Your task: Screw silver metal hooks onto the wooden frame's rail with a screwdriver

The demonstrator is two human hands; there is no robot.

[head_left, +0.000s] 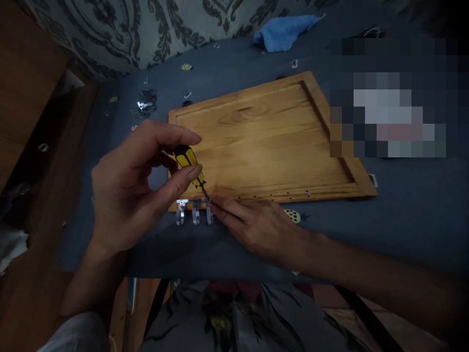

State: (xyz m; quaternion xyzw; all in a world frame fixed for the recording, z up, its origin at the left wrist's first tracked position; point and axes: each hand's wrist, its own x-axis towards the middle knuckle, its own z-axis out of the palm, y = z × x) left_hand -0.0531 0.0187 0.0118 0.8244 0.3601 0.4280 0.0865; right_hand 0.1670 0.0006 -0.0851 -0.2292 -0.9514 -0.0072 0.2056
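My left hand (142, 186) grips a short screwdriver (191, 166) with a yellow and black handle, thumb on one side and fingers on the other. Its shaft slants down to a small metal hook (209, 214) at the near edge of a wooden panel (252, 146) with a raised frame. The fingertips of my right hand (256, 222) are pressed together at that hook, beside the screwdriver tip; whether a screw is there is hidden. Left of it, two more metal hooks (181, 212) sit along the same edge. Several small dark holes run along the edge to the right.
The panel lies on a table with a dark blue patterned cloth (330, 234). A small pile of metal hardware (145, 103) lies at the back left, and a blue cloth (284, 33) at the back. A blurred-out patch covers the right. A wooden cabinet (29, 73) stands at left.
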